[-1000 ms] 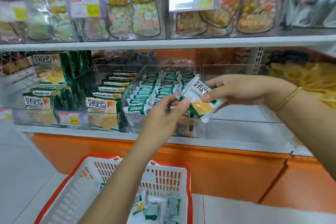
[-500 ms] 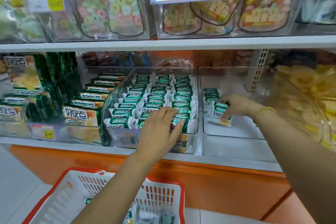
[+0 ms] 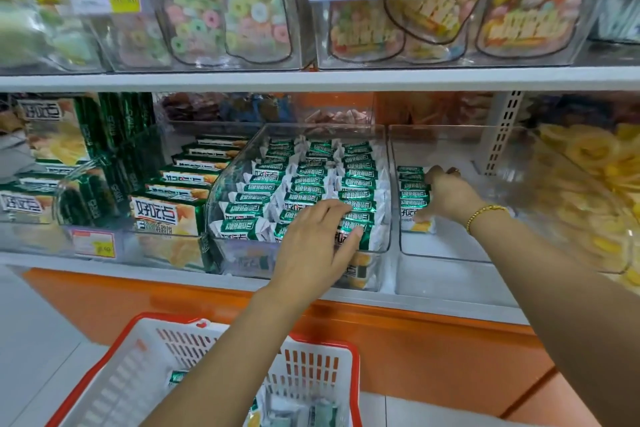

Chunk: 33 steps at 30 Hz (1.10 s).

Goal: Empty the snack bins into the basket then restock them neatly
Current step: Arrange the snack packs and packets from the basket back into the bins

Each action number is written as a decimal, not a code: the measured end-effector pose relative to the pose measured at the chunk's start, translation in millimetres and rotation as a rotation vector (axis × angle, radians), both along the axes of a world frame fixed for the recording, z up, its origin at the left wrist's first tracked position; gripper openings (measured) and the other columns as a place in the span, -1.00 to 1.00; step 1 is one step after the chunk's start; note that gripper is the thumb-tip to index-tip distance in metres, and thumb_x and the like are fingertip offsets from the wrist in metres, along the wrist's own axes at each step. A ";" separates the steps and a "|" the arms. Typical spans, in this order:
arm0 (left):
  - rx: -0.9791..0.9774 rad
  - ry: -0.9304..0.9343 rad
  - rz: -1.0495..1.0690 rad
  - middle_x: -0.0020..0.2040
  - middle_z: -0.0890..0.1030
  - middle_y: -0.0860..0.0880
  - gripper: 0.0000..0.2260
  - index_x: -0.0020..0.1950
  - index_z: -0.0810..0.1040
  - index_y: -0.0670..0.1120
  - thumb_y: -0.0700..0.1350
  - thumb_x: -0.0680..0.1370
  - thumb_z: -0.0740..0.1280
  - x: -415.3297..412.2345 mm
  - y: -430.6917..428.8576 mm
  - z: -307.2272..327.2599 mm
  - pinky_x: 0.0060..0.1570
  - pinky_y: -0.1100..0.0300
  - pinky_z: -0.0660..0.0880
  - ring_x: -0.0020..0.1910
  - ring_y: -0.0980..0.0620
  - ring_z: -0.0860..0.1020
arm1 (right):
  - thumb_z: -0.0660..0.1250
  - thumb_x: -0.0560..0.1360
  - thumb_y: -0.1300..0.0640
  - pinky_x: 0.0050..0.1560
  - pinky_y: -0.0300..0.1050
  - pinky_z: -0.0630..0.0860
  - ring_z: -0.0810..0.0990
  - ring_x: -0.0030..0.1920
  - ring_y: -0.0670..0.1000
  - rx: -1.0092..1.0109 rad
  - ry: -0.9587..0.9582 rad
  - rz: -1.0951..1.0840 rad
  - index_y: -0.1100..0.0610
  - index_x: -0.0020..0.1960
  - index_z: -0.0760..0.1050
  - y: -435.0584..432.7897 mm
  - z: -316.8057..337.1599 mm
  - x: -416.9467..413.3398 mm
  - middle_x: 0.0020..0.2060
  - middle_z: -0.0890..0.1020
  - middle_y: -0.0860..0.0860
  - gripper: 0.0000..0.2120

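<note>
A clear middle bin (image 3: 239,255) on the lower shelf is packed with rows of green-and-white snack packets (image 3: 304,180). My left hand (image 3: 317,246) rests on the front packets of its right-hand row, fingers spread and relaxed. Beside it, the clear right bin (image 3: 450,248) holds one short row of the same packets (image 3: 412,191) along its left wall. My right hand (image 3: 446,198) curls over that row, fingertips at its back and thumb on the front packet. Below, a white basket with a red rim (image 3: 207,350) holds several loose packets (image 3: 322,411).
Green boxes of the same brand (image 3: 166,215) fill the bin to the left, above a price tag (image 3: 93,243). A bin of yellow snacks (image 3: 588,184) stands at the right. Candy bags (image 3: 242,10) line the upper shelf. An orange base panel (image 3: 433,357) runs below.
My right hand carried a packet from in front of the shelf into the right bin and set it at the front of the short row. My left hand let go and dropped onto the middle bin's packets.
</note>
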<state>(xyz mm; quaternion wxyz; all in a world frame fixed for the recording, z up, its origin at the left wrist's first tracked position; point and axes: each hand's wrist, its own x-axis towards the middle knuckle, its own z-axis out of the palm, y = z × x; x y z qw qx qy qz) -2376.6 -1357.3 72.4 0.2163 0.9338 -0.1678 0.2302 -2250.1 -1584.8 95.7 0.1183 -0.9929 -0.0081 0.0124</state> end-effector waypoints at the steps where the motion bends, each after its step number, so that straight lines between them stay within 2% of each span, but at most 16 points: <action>1: -0.063 0.002 -0.039 0.32 0.43 0.04 -0.50 0.36 0.44 -0.06 0.19 0.57 0.02 -3.7 2.2 1.4 0.31 0.30 0.25 0.31 0.13 0.36 | 0.60 0.24 0.04 0.08 -0.02 0.49 0.46 0.15 0.21 -0.028 -0.010 0.007 0.27 0.26 0.32 1.0 5.6 -3.0 0.11 0.49 0.24 -0.26; 3: -0.186 -0.040 -0.096 0.29 0.42 0.07 -0.57 0.32 0.46 -0.07 0.14 0.58 0.09 -16.5 9.9 4.1 0.30 0.44 0.18 0.31 0.22 0.31 | 0.51 0.36 0.02 -0.06 -0.10 0.48 0.52 0.03 0.16 -0.083 -0.025 0.015 0.29 0.14 0.44 5.4 26.3 -13.8 0.02 0.58 0.19 -0.49; 5: -0.260 -0.159 -0.098 0.03 0.52 0.05 -0.72 0.08 0.55 -0.10 0.03 0.60 0.14 -36.9 25.7 4.2 0.07 0.39 0.35 0.07 0.19 0.45 | 0.42 0.45 -0.04 -0.18 -0.14 0.43 0.54 -0.16 0.11 -0.161 -0.026 0.037 0.29 -0.02 0.54 12.5 58.1 -32.7 -0.16 0.60 0.13 -0.63; 7: -0.275 -0.248 -0.075 -0.28 0.43 0.07 -0.76 -0.22 0.46 -0.08 -0.04 0.60 0.16 -59.0 49.6 -3.7 -0.27 0.30 0.32 -0.27 0.18 0.39 | 0.36 0.49 -0.09 -0.29 -0.16 0.37 0.49 -0.34 0.05 -0.251 -0.005 0.130 0.25 -0.21 0.54 21.4 91.2 -63.2 -0.37 0.54 0.08 -0.62; 9: -0.237 -0.263 -0.026 -0.40 0.29 0.13 -0.71 -0.33 0.33 -0.03 -0.06 0.60 0.16 -78.6 78.2 -20.7 -0.39 0.29 0.21 -0.40 0.18 0.27 | 0.34 0.48 -0.15 -0.38 -0.15 0.31 0.42 -0.47 0.01 -0.246 0.072 0.277 0.19 -0.37 0.46 32.8 114.1 -98.6 -0.51 0.48 0.03 -0.56; 12: -0.166 -0.163 0.077 -0.46 0.20 0.13 -0.65 -0.38 0.26 -0.01 0.01 0.60 0.14 -100.8 120.0 -58.7 -0.47 0.23 0.17 -0.48 0.14 0.21 | 0.35 0.43 -0.18 -0.35 -0.18 0.41 0.46 -0.45 -0.07 -0.083 0.328 0.505 0.14 -0.32 0.49 65.2 118.5 -149.9 -0.49 0.53 -0.03 -0.61; 14: -0.151 -0.014 0.151 -0.50 0.25 0.09 -0.61 -0.41 0.30 -0.04 0.08 0.59 0.12 -112.2 144.7 -89.1 -0.48 0.16 0.23 -0.52 0.12 0.26 | 0.35 0.45 -0.14 -0.31 -0.27 0.47 0.54 -0.37 -0.12 0.024 0.475 0.647 0.10 -0.22 0.55 93.7 92.7 -167.2 -0.40 0.59 -0.06 -0.71; 17: -0.215 0.355 0.252 -0.39 0.49 0.06 -0.71 -0.32 0.42 0.07 0.13 0.57 0.19 -128.6 172.2 -136.6 -0.36 0.12 0.43 -0.40 0.12 0.46 | 0.33 0.51 -0.07 -0.17 -0.18 0.57 0.61 -0.22 -0.06 0.100 0.545 0.754 0.15 -0.06 0.58 141.8 19.5 -172.9 -0.22 0.65 -0.02 -0.73; 19: -0.260 0.602 0.309 -0.11 0.61 0.03 -0.90 -0.12 0.52 0.08 0.02 0.58 0.28 -137.1 183.8 -163.7 -0.15 0.14 0.46 -0.20 0.09 0.52 | 0.31 0.53 -0.07 -0.10 -0.12 0.55 0.58 -0.08 0.03 0.048 0.557 0.748 0.15 0.08 0.56 172.9 -41.6 -172.1 0.03 0.64 0.04 -0.70; 20: -0.262 0.727 0.356 0.06 0.60 -0.03 -0.90 0.05 0.54 0.02 -0.02 0.58 0.29 -141.0 188.7 -175.3 -0.07 0.16 0.45 -0.10 0.05 0.53 | 0.31 0.53 -0.06 -0.10 -0.17 0.51 0.54 -0.04 0.02 0.018 0.572 0.718 0.13 0.16 0.53 186.1 -70.7 -174.0 0.12 0.59 0.04 -0.68; 21: -0.263 0.832 0.405 0.20 0.56 -0.07 -0.76 0.22 0.51 -0.06 -0.03 0.58 0.30 -143.5 193.2 -187.0 0.00 0.16 0.43 0.03 0.00 0.53 | 0.33 0.53 -0.04 -0.06 -0.21 0.49 0.51 0.03 0.01 0.011 0.580 0.679 0.12 0.23 0.48 197.5 -100.0 -175.9 0.19 0.54 0.03 -0.65; 23: -0.272 0.953 0.468 0.36 0.46 -0.12 -0.59 0.38 0.39 -0.16 -0.04 0.58 0.30 -148.0 202.2 -206.6 0.13 0.19 0.38 0.25 -0.06 0.47 | 0.35 0.51 0.01 0.11 -0.17 0.46 0.49 0.17 0.05 0.059 0.627 0.588 0.15 0.30 0.42 215.6 -153.9 -178.0 0.26 0.50 0.07 -0.58; 27: -0.295 1.024 0.538 0.34 0.47 -0.13 -0.59 0.40 0.39 -0.17 -0.11 0.58 0.31 -145.6 213.3 -238.4 0.10 0.23 0.37 0.25 -0.09 0.47 | 0.32 0.54 0.13 0.05 -0.17 0.42 0.50 0.16 0.12 0.206 0.744 0.338 0.31 0.26 0.44 235.1 -230.7 -179.0 0.17 0.50 0.12 -0.63; 30: -0.314 1.085 0.635 0.25 0.51 -0.19 -0.62 0.32 0.44 -0.19 -0.11 0.52 0.35 -139.5 223.5 -263.1 0.10 0.14 0.44 0.17 -0.14 0.52 | 0.36 0.51 0.11 -0.16 -0.24 0.40 0.45 -0.18 -0.04 0.306 0.733 0.147 0.06 -0.06 0.44 243.1 -274.5 -181.0 -0.15 0.41 -0.01 -0.90; 31: -0.289 1.114 0.656 0.21 0.51 -0.19 -0.65 0.25 0.45 -0.19 -0.09 0.51 0.36 -137.8 227.6 -271.5 0.09 0.13 0.44 0.15 -0.13 0.51 | 0.36 0.51 0.08 -0.19 -0.25 0.34 0.42 -0.22 -0.06 0.311 0.714 0.113 0.00 -0.12 0.39 246.9 -286.5 -180.4 -0.19 0.40 -0.02 -0.86; 33: -0.259 1.141 0.690 0.17 0.52 -0.18 -0.73 0.13 0.47 -0.18 -0.07 0.51 0.34 -133.2 236.8 -291.6 0.06 0.15 0.43 0.14 -0.12 0.49 | 0.37 0.50 0.01 -0.10 -0.24 0.34 0.49 -0.11 -0.02 0.320 0.706 0.072 0.07 0.08 0.48 255.9 -305.0 -179.5 -0.02 0.52 0.06 -0.79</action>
